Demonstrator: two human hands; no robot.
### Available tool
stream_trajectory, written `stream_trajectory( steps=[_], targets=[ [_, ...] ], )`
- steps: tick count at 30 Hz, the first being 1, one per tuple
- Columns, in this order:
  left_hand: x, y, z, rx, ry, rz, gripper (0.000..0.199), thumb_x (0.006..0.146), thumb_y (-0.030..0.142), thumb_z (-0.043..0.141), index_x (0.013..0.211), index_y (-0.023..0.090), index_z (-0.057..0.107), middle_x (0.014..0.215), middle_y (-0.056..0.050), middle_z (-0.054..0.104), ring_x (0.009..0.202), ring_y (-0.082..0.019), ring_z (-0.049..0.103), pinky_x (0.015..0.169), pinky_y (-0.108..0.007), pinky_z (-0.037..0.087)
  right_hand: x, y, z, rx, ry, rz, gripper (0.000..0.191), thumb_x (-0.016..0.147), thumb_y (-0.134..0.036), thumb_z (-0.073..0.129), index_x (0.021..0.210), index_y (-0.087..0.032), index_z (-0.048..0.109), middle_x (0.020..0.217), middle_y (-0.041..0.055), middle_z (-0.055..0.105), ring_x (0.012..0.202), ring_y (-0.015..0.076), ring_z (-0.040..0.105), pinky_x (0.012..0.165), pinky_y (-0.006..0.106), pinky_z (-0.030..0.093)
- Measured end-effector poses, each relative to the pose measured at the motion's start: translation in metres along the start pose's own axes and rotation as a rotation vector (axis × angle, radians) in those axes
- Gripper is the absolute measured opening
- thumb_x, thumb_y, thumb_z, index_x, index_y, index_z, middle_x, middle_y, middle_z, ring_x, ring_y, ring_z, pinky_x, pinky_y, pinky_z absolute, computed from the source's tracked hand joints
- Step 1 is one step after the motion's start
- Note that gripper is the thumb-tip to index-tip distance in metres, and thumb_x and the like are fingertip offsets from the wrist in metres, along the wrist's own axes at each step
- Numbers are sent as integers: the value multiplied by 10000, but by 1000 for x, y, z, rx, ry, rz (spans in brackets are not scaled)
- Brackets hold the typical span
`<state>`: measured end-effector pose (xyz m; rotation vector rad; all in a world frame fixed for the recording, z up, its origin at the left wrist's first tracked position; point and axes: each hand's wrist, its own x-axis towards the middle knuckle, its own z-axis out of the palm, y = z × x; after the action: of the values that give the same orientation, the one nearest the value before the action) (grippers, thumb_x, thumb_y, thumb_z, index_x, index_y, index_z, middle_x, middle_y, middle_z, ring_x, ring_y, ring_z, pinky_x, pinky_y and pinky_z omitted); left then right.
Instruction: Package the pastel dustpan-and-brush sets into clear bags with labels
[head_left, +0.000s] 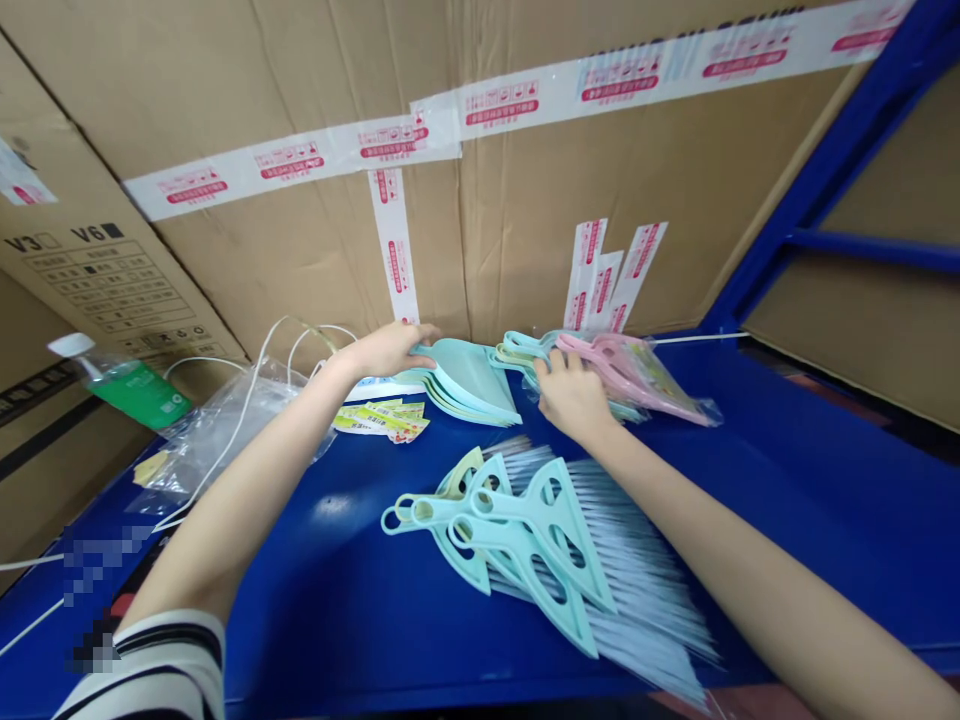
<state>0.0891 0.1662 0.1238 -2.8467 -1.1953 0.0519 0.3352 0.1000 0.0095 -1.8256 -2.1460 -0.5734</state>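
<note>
My left hand grips the top edge of a stack of mint-green plastic dustpans. My right hand closes over the handles of a bundle of pink plastic dustpans, with more mint handles beside it. Below both hands, several mint-green brooms with pale bristles lie overlapping on the blue metal table. A small pile of yellow printed labels lies left of the dustpan stack.
Taped cardboard cartons form a wall behind the table, and a blue steel rack frame rises at the right. At the left are a clear plastic bag, white cable and a green bottle.
</note>
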Motion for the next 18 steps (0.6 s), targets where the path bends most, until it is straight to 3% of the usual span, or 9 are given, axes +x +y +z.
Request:
stream_trajectory(
  steps=[5,13,18],
  targets=[
    [8,3,6,14,-34,32,404,924,336,572,1269,127,549,1190,-109,697,1065,-202,667,875,-262,480,3,-2,-5,-28,-27,1,315,743,-35,503,1020,-102,637,1039,253,625,928,357,559,558,363,438],
    [31,12,35,127,-6,16,364,942,292,524,1271,150,583,1218,-138,678,1138,-251,624,951,-341,469,0,1,-12,-63,-29,22,311,757,-51,506,1040,-66,635,1062,250,628,949,347,568,583,347,435],
    [26,7,31,176,-26,33,301,945,249,507,1204,187,647,1247,-82,684,1141,-217,621,967,-315,464,-3,2,-11,-33,-32,-21,299,756,-37,531,1019,-96,660,1058,222,654,967,335,590,619,346,454]
  ],
)
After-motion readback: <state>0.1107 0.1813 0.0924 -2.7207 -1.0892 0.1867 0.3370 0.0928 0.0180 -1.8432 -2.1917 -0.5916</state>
